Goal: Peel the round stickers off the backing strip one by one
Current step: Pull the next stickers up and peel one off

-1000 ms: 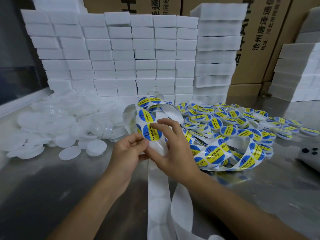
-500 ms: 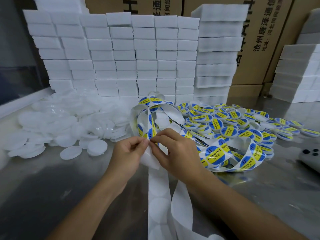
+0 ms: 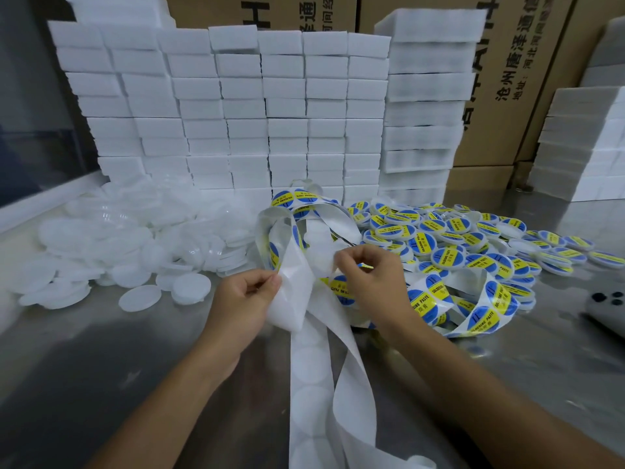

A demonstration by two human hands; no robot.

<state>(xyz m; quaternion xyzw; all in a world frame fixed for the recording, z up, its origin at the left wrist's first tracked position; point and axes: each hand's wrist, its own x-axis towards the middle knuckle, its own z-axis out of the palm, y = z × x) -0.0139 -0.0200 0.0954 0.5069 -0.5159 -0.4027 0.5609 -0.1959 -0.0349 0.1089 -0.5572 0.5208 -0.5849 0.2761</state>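
From the head camera, both hands are up over the shiny steel bench [image 3: 101, 360], working close together. The left hand [image 3: 243, 299] pinches the white paper backing strip [image 3: 294, 282] between thumb and forefinger at its edge, holding it taut; the bare part of that strip, marked with pale round outlines, trails down across the bench toward the person and off the bottom of the view. The right hand [image 3: 368, 279] has its fingers curled, the fingertips nipping a round blue-and-yellow sticker [image 3: 340, 289] printed "SOLDERING PASTE". That sticker sits just beneath the fingers, beside the strip, and I cannot tell whether any of it still clings to the paper.

Behind the hands the strip loops upward and curls round to the right, still carrying more of the same round labels, and it comes back to rest on the bench near the right forearm.

To the right lies a spread heap of white round lids already labelled in blue and yellow [image 3: 456, 238]. To the left lies a heap of plain translucent white round lids [image 3: 142, 245], a few lying loose near its front edge. Along the back stands a wall of stacked white foam blocks [image 3: 236, 110], with brown cardboard cartons [image 3: 507, 79] printed in black characters behind it. A grey phone [image 3: 608, 306], camera lenses up, lies at the far right edge.
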